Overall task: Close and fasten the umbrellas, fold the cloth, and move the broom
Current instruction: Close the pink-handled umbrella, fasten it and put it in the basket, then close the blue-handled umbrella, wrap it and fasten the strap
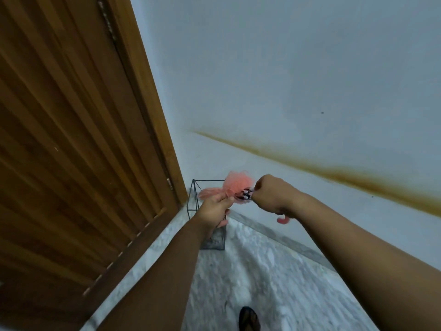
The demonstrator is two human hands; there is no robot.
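We look down from head height into a corner between a wooden door [71, 139] on our left and a pale wall [286, 80] with a brown stain [334, 170] running across it. Both our arms reach forward. Our left hand [214, 209] curls round a bunched pink umbrella [238, 185], held in the air at the middle of the view. Our right hand [269, 192] is closed in a fist at the umbrella's dark patterned end; we cannot tell exactly what its fingers pinch. A pink loop [284, 220] hangs below the right wrist. Under the hands, a black wire stand [194, 199] sits in the corner on the marble floor [274, 271]. A dark sandalled foot [249, 318] shows at the bottom edge.
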